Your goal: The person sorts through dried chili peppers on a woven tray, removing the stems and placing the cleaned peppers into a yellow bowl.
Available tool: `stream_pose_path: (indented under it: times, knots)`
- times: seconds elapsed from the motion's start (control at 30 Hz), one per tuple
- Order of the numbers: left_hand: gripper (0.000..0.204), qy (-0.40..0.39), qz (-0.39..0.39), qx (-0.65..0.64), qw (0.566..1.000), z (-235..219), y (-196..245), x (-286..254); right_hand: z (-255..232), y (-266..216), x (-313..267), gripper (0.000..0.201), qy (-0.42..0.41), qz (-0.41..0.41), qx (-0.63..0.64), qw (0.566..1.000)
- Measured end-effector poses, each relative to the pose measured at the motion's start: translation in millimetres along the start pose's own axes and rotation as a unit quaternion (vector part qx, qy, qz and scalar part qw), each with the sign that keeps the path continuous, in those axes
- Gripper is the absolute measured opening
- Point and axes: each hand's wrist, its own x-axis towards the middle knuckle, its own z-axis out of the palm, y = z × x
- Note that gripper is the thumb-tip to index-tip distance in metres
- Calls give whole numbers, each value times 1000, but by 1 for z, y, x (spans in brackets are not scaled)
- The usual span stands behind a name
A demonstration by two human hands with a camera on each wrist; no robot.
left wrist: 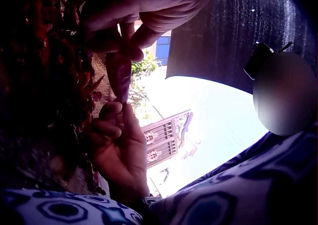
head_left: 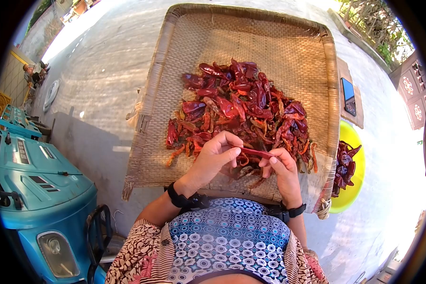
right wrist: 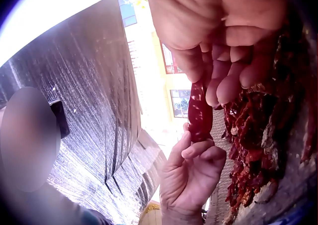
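A single red chili [head_left: 256,153] is stretched between the two hands, above the near part of a pile of dried red chilies [head_left: 232,102]. The left hand [head_left: 214,158] pinches one end between thumb and fingers; the right hand [head_left: 283,171] pinches the other end. In the left wrist view the chili [left wrist: 118,76] hangs between the fingertips of both hands. The right wrist view shows its glossy, wrinkled skin [right wrist: 200,113], with the left hand [right wrist: 191,178] below and the right hand [right wrist: 218,31] above.
The pile lies on a large woven tray [head_left: 288,38] with a raised rim. Right of it are a yellow-green basin [head_left: 357,177] holding dark red chilies and a phone [head_left: 349,96] on cardboard. A teal vehicle [head_left: 47,189] stands at the left; a person [head_left: 34,72] sits far back.
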Motion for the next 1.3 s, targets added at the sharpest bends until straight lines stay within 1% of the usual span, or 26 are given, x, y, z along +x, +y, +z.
stream_pose_path:
  times: [0.1,0.17,0.27,0.3,0.4,0.5,0.53,0.6,0.63,0.67,0.73,0.77,0.83,0.87,0.93,0.97,1.07,1.17,1.23,1.27,1.3]
  knots:
    - [8,1,-11,21,1000,-1,-1,1,0,-4,-3,13,-30,7,35,999]
    - [11,-13,-29,37,999,-5,-12,5,2,-9,-5,13,-52,14,41,998]
    - [17,-20,-46,61,997,-3,-16,6,1,-13,-3,14,-9,33,20,999]
    - [19,-19,-50,70,996,-2,-14,6,-1,-13,-3,15,27,33,12,999]
    - [23,6,-20,118,993,-1,-9,6,-18,-20,-6,16,91,11,69,993]
    - [25,44,66,214,974,-8,-4,11,-38,-34,-10,17,161,-73,96,980]
    - [25,59,93,267,957,-9,1,13,-46,-41,-12,17,179,-104,109,972]
    - [26,88,147,370,913,-11,13,17,-74,-46,-17,19,243,-139,180,943]
    - [27,101,173,365,909,-12,14,22,-86,-50,-21,21,240,-165,228,929]
    - [28,104,168,394,898,-14,16,26,-117,-45,-24,23,197,-201,274,920]
    - [29,109,158,452,871,-20,22,36,-140,-46,-30,28,187,-251,418,853]
    - [31,116,149,462,866,-22,22,41,-147,-44,-33,30,169,-250,448,841]
    - [33,109,184,506,836,-32,15,56,-153,-42,-38,32,132,-246,506,816]
    - [33,105,201,527,819,-36,11,61,-152,-41,-38,33,131,-233,508,819]
    - [32,103,193,547,808,-37,10,68,-144,-37,-38,34,129,-207,512,824]
    - [31,102,189,557,802,-37,9,70,-143,-32,-37,33,73,-196,510,834]
    - [25,94,200,574,788,-41,7,74,-122,-28,-26,32,100,-186,455,865]
    - [19,109,249,517,812,-43,5,76,-99,-30,-17,29,134,-177,362,905]
    - [16,112,275,486,822,-32,14,67,-71,-36,-13,25,162,-159,292,929]
    - [15,114,287,470,827,-25,19,61,-58,-37,-9,24,158,-154,228,948]
    - [16,93,284,467,832,-20,21,56,-47,-37,-7,22,154,-148,162,963]
